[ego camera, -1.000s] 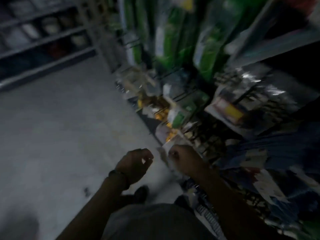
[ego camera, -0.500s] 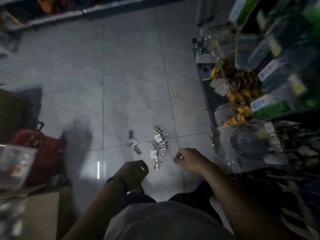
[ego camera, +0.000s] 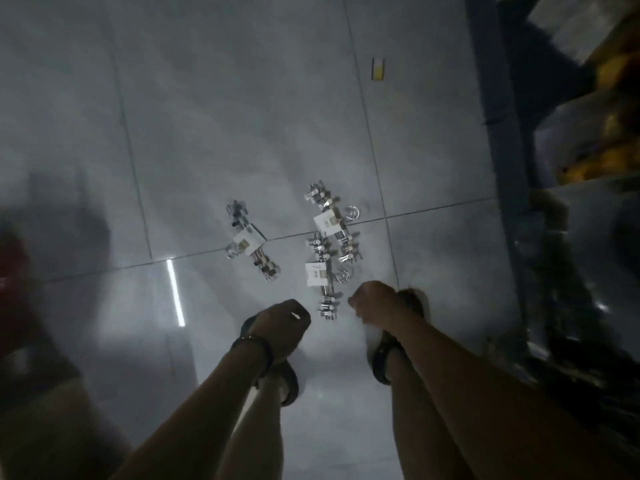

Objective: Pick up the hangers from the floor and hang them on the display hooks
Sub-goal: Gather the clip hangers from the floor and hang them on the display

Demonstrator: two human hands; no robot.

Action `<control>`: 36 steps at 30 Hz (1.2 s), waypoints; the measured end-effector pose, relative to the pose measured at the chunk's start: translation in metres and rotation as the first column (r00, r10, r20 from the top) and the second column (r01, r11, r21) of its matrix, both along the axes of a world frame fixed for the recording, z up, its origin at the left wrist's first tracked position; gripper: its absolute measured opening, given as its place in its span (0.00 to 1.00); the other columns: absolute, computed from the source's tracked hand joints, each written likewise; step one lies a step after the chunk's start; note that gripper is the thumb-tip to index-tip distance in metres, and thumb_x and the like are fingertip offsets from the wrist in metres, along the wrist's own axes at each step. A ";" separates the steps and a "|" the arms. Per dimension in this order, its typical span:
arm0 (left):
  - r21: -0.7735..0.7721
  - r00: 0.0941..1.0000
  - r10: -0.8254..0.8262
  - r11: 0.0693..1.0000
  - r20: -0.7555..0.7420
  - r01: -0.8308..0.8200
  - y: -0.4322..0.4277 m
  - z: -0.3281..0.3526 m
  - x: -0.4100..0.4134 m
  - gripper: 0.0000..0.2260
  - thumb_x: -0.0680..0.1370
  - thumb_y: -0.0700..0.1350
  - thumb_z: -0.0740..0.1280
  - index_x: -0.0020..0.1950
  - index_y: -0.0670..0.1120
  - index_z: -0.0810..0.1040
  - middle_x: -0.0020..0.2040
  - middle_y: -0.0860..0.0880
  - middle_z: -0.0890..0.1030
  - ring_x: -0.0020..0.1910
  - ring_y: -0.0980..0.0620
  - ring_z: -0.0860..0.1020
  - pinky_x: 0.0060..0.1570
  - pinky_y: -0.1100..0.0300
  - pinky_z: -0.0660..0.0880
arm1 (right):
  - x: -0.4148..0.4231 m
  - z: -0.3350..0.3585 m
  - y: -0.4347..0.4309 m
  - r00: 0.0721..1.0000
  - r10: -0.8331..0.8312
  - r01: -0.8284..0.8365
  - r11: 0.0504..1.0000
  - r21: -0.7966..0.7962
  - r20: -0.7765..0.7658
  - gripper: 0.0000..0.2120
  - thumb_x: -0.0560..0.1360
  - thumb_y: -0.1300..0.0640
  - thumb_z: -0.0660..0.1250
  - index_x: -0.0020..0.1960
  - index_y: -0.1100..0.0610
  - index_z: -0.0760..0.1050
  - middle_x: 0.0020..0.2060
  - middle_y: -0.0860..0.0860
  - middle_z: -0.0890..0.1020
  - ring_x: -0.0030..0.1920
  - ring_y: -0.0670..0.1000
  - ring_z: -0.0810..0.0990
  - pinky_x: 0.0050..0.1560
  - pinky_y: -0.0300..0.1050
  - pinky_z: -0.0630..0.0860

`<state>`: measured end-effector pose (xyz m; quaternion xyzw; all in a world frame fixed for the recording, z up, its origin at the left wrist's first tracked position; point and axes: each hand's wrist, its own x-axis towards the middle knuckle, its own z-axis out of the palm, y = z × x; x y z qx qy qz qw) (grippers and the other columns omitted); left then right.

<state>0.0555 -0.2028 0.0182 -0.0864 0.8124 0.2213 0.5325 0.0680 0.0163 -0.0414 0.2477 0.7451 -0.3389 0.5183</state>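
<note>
Three metal clip hangers lay on the grey tiled floor (ego camera: 207,116): left hanger (ego camera: 251,244), far hanger (ego camera: 332,221), near hanger (ego camera: 323,280). Left hand (ego camera: 282,323) and right hand (ego camera: 375,304) hung above the near hanger, fingers curled into loose fists, holding nothing.

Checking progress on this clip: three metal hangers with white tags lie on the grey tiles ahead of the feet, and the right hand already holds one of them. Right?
Not quite. The head view shows the right hand closed but holding no hanger; it hovers beside the nearest hanger. All three hangers, including the left one and the far one, lie on the grey tiles.
</note>
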 end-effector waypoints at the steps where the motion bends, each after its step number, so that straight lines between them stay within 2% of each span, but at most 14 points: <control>1: 0.003 0.999 0.050 0.999 0.007 -0.050 0.001 -0.041 -0.001 0.07 0.83 0.50 0.66 0.57 0.53 0.82 0.57 0.50 0.85 0.56 0.47 0.82 0.58 0.54 0.79 | -0.001 -0.043 -0.004 0.999 0.041 -0.041 0.999 0.012 0.007 0.14 0.81 0.51 0.67 0.42 0.59 0.78 0.38 0.55 0.82 0.46 0.58 0.84 0.41 0.44 0.76; 4: -0.019 0.984 0.179 0.984 0.020 -0.178 0.005 -0.156 -0.001 0.08 0.83 0.50 0.67 0.61 0.52 0.81 0.61 0.49 0.84 0.57 0.48 0.82 0.55 0.56 0.78 | -0.004 -0.150 -0.019 0.998 0.055 -0.052 0.995 0.090 -0.035 0.11 0.80 0.51 0.67 0.53 0.60 0.75 0.42 0.54 0.79 0.51 0.59 0.82 0.41 0.42 0.72; 7: -0.045 0.950 0.311 0.950 0.026 -0.310 0.008 -0.252 0.004 0.09 0.82 0.51 0.68 0.62 0.53 0.79 0.62 0.48 0.84 0.59 0.47 0.81 0.58 0.55 0.78 | 0.007 -0.231 -0.030 0.996 0.025 -0.008 0.979 0.206 -0.081 0.32 0.82 0.49 0.68 0.76 0.65 0.60 0.66 0.64 0.76 0.65 0.64 0.77 0.59 0.51 0.76; 9: -0.051 0.934 0.357 0.933 0.004 -0.356 0.012 -0.296 0.008 0.11 0.82 0.51 0.69 0.64 0.53 0.77 0.62 0.47 0.84 0.62 0.44 0.81 0.64 0.50 0.79 | 0.020 -0.267 -0.032 0.995 -0.029 0.048 0.976 0.212 -0.093 0.28 0.82 0.49 0.67 0.75 0.63 0.64 0.66 0.62 0.77 0.64 0.62 0.78 0.59 0.51 0.76; 12: -0.043 0.896 0.444 0.895 -0.011 -0.444 0.018 -0.330 0.019 0.18 0.81 0.51 0.70 0.70 0.51 0.74 0.67 0.46 0.80 0.66 0.44 0.79 0.66 0.51 0.77 | 0.033 -0.290 -0.033 0.934 -0.275 0.310 0.942 0.131 -0.230 0.12 0.84 0.48 0.65 0.61 0.56 0.77 0.53 0.56 0.84 0.52 0.57 0.82 0.51 0.50 0.78; 15: -0.005 0.822 0.568 0.823 -0.042 -0.568 0.017 -0.333 0.032 0.32 0.77 0.52 0.76 0.78 0.51 0.68 0.75 0.45 0.71 0.72 0.43 0.73 0.70 0.49 0.74 | 0.041 -0.277 -0.033 0.857 -0.314 0.322 0.945 -0.050 -0.408 0.10 0.85 0.50 0.63 0.58 0.54 0.78 0.47 0.51 0.84 0.48 0.52 0.84 0.49 0.54 0.83; 18: 0.133 0.592 0.802 0.581 0.073 -0.803 0.012 -0.312 0.028 0.44 0.73 0.49 0.81 0.83 0.53 0.61 0.80 0.50 0.66 0.76 0.45 0.70 0.73 0.45 0.72 | 0.040 -0.244 -0.025 0.806 -0.439 0.356 0.896 -0.267 -0.397 0.09 0.86 0.51 0.61 0.57 0.55 0.77 0.49 0.52 0.85 0.49 0.52 0.87 0.48 0.58 0.85; 20: 0.175 0.457 0.860 0.426 0.226 -0.888 0.010 -0.297 0.018 0.42 0.70 0.47 0.82 0.81 0.51 0.67 0.75 0.50 0.74 0.71 0.45 0.75 0.67 0.46 0.77 | 0.030 -0.221 -0.019 0.787 -0.522 0.398 0.837 -0.377 -0.328 0.08 0.87 0.56 0.60 0.57 0.59 0.76 0.51 0.56 0.85 0.49 0.56 0.88 0.47 0.59 0.86; 22: 0.204 0.428 0.824 0.377 0.371 -0.904 0.011 -0.284 0.009 0.30 0.70 0.49 0.80 0.70 0.49 0.77 0.65 0.47 0.84 0.65 0.42 0.81 0.62 0.45 0.81 | 0.013 -0.203 -0.014 0.792 -0.551 0.410 0.800 -0.439 -0.263 0.08 0.87 0.57 0.60 0.57 0.61 0.75 0.50 0.57 0.85 0.48 0.59 0.88 0.45 0.58 0.86; 26: 0.210 0.263 0.859 0.187 0.439 -0.960 0.013 -0.275 -0.004 0.10 0.79 0.41 0.73 0.59 0.43 0.81 0.48 0.47 0.89 0.57 0.41 0.84 0.55 0.45 0.84 | -0.030 -0.210 -0.003 0.874 -0.460 0.374 0.842 -0.390 -0.156 0.15 0.82 0.46 0.66 0.59 0.57 0.79 0.51 0.55 0.86 0.46 0.57 0.88 0.48 0.58 0.85; 29: 0.170 0.229 0.910 0.179 0.347 -0.969 0.014 -0.284 -0.015 0.20 0.73 0.46 0.77 0.61 0.39 0.81 0.55 0.40 0.85 0.57 0.40 0.83 0.47 0.51 0.86 | -0.051 -0.233 0.003 0.911 -0.261 0.198 0.956 -0.217 -0.319 0.15 0.82 0.43 0.66 0.51 0.54 0.84 0.43 0.48 0.87 0.42 0.47 0.86 0.47 0.47 0.81; 31: 0.186 0.251 0.930 0.205 0.270 -0.961 0.016 -0.297 -0.020 0.19 0.74 0.46 0.78 0.61 0.41 0.80 0.57 0.40 0.83 0.56 0.41 0.83 0.48 0.50 0.86 | -0.059 -0.252 -0.006 0.882 -0.262 0.224 0.964 -0.141 -0.392 0.15 0.82 0.43 0.66 0.51 0.53 0.83 0.40 0.46 0.84 0.41 0.43 0.83 0.41 0.39 0.77; 34: 0.205 0.200 0.957 0.157 0.210 -0.966 0.020 -0.307 -0.029 0.10 0.78 0.45 0.76 0.56 0.42 0.81 0.52 0.43 0.84 0.50 0.45 0.84 0.47 0.51 0.86 | -0.070 -0.280 -0.022 0.721 -0.468 0.497 0.863 -0.088 -0.511 0.19 0.82 0.39 0.64 0.57 0.55 0.75 0.47 0.52 0.84 0.45 0.52 0.85 0.40 0.46 0.81; 36: 0.198 0.169 0.968 0.132 0.185 -0.971 0.016 -0.313 -0.030 0.08 0.79 0.44 0.75 0.54 0.42 0.82 0.48 0.45 0.85 0.46 0.48 0.85 0.45 0.52 0.86 | -0.073 -0.300 -0.026 0.744 -0.256 0.447 0.878 0.175 -0.617 0.22 0.80 0.40 0.66 0.60 0.58 0.72 0.54 0.57 0.82 0.51 0.57 0.83 0.40 0.43 0.77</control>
